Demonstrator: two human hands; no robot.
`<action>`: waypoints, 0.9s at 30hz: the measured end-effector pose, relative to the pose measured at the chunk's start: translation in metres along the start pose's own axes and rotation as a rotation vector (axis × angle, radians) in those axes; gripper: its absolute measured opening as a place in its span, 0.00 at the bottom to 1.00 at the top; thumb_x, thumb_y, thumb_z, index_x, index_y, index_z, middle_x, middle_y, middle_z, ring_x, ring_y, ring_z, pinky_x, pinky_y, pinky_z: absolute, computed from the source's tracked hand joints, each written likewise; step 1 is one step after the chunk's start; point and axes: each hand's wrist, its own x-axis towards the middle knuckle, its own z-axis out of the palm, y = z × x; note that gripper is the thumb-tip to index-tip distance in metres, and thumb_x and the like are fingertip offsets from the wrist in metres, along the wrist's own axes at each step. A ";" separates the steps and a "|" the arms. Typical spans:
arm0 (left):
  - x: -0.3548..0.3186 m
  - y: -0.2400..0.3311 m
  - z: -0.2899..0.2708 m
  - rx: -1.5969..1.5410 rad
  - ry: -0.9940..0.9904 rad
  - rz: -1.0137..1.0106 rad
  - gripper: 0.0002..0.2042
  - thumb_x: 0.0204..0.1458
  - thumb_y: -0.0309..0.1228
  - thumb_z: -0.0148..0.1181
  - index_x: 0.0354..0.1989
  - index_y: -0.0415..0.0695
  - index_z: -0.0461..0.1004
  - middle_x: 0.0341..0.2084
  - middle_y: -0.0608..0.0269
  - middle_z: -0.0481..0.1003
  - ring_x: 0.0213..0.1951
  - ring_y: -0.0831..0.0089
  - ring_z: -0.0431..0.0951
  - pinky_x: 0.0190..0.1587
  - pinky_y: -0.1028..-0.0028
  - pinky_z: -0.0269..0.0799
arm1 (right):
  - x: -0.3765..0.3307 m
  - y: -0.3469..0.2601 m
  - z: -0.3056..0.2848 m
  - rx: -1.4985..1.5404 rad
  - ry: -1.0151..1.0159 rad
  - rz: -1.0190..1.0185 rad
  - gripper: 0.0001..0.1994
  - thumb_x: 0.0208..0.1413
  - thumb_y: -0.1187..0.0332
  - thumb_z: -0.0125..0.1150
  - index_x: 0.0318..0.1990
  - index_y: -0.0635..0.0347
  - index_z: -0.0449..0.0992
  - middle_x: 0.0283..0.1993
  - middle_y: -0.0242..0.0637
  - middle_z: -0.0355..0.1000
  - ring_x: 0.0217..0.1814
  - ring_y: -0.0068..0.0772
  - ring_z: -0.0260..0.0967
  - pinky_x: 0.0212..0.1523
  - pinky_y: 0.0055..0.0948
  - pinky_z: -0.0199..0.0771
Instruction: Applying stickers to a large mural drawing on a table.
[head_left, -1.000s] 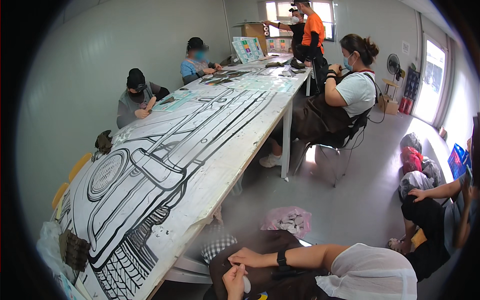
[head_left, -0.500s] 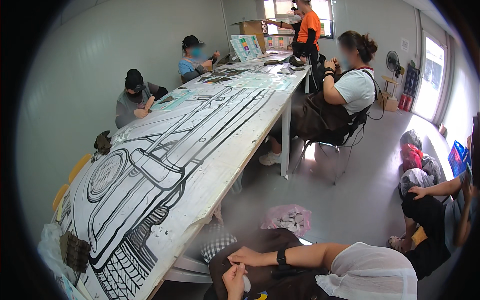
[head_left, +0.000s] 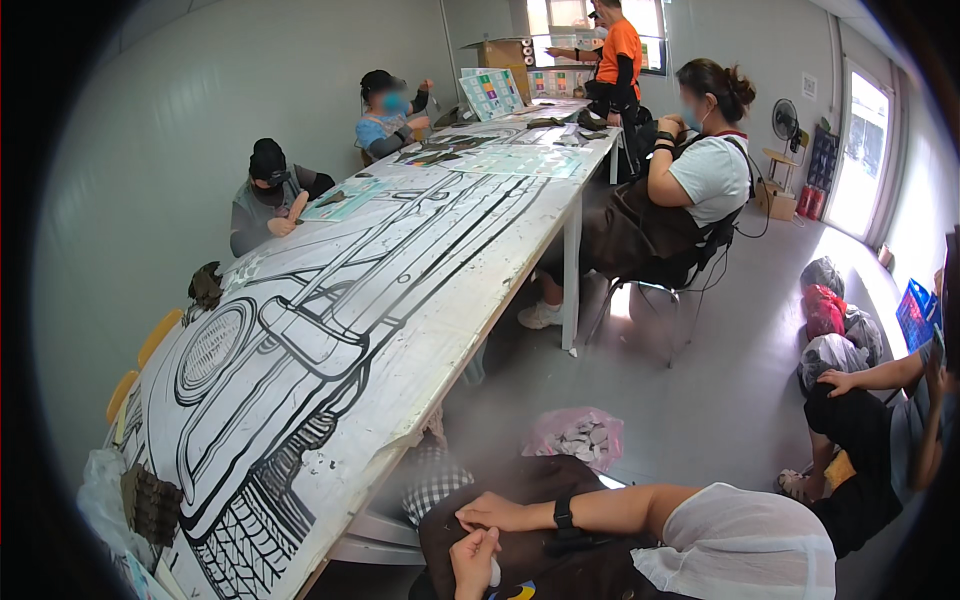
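Note:
My right hand rests on the dark apron over my lap, fingers curled together with nothing visible in them. A black watch sits on that wrist, and the arm runs in from the right in a white sleeve. Just below it, my left hand comes up from the bottom edge and pinches a small white piece. The two hands are close together and not touching. A pink bag of small grey pieces lies on the floor just beyond my knees.
A long white table to my left carries a large black-and-white line drawing of a car. Several people sit around it; one in orange stands at the far end. A seated person and bags are on the floor at right.
My hands stay in the same place on my lap. The person in orange at the far end has shifted slightly. The view has barely moved.

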 end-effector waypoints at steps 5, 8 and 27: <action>0.004 -0.006 -0.001 -0.031 -0.012 -0.019 0.18 0.61 0.35 0.57 0.19 0.41 0.71 0.13 0.74 0.65 0.17 0.85 0.60 0.21 0.79 0.53 | 0.000 0.001 0.001 0.024 0.004 0.007 0.27 0.67 0.47 0.41 0.26 0.58 0.76 0.18 0.38 0.66 0.22 0.30 0.64 0.27 0.32 0.63; 0.007 -0.011 -0.002 -0.086 -0.006 -0.039 0.18 0.61 0.34 0.57 0.18 0.40 0.71 0.13 0.72 0.65 0.16 0.86 0.60 0.20 0.80 0.52 | 0.000 0.001 0.001 0.019 0.005 0.003 0.27 0.67 0.47 0.41 0.26 0.58 0.76 0.18 0.37 0.66 0.22 0.30 0.63 0.27 0.31 0.63; 0.009 -0.033 -0.008 -0.161 -0.013 -0.088 0.16 0.60 0.38 0.59 0.24 0.39 0.73 0.15 0.72 0.68 0.18 0.85 0.64 0.23 0.82 0.56 | -0.001 -0.004 0.000 0.051 -0.002 0.022 0.24 0.65 0.49 0.44 0.30 0.60 0.76 0.24 0.36 0.72 0.26 0.29 0.66 0.31 0.30 0.65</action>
